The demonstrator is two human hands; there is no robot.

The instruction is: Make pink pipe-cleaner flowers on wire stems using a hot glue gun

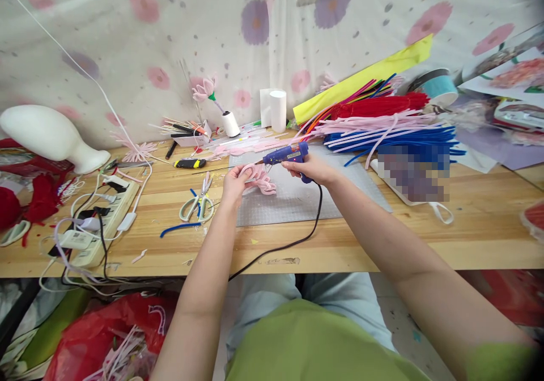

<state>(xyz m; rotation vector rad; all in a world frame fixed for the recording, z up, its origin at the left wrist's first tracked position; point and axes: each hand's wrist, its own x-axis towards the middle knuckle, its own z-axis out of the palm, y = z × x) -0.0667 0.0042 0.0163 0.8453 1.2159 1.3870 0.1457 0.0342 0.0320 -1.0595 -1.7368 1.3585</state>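
My right hand [312,169] is wrapped round the handle of a blue hot glue gun [285,154], its nozzle pointing left. A black cord runs from the gun's handle down to the table's front edge. My left hand [236,183] pinches a bundle of pink pipe-cleaner loops [264,185] just below the nozzle. Whether the nozzle touches the pink loops, I cannot tell. Both hands are above a grey cutting mat [289,208]. Left of my left hand, scissors [199,202] lie on the wood beside a blue pipe-cleaner piece [181,229].
A power strip [104,222] with tangled cables lies at left, near a white foam head [46,134]. A yellow-black utility knife [190,164] lies behind the scissors. Pink and blue pipe cleaners [395,140] are piled at right. A pink flower [204,89] stands at the back.
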